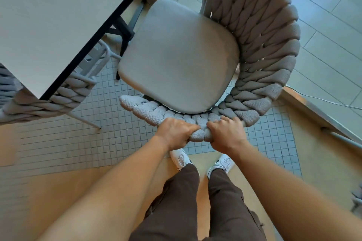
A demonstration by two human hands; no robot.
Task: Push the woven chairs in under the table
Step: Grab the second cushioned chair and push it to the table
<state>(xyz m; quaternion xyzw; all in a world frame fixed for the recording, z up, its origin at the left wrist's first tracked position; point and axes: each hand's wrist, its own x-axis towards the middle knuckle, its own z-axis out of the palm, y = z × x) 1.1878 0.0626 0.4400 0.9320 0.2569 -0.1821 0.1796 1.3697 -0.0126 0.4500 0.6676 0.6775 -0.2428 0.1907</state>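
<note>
The floor (58, 143) is seen from above, laid with small square tiles beneath the furniture and larger plank-like tiles toward the upper right. A pale surface (49, 15) with a dark edge fills the upper left. The woven chair (264, 45) is shown drawn out from the surface, standing on the floor just off its long edge; only the front corner of the light seat cushion (176, 60) lies close to that edge, near a dark leg of the surface (125, 31). The thick braided back curves round the right and near sides of the cushion. A second woven chair (64, 94) is seen at the near corner of the surface, partly tucked beneath it, with a pale metal leg resting on the floor.

The top rim of the drawn-out chair's back is gripped by both hands, set side by side and nearly touching. The left hand (175, 132) is closed over the braid, fingers wrapped on top; the right hand (227, 135) is closed on it likewise. Below the hands, brown trousers (176, 201) and white shoes (180, 158) are visible on the floor.
</note>
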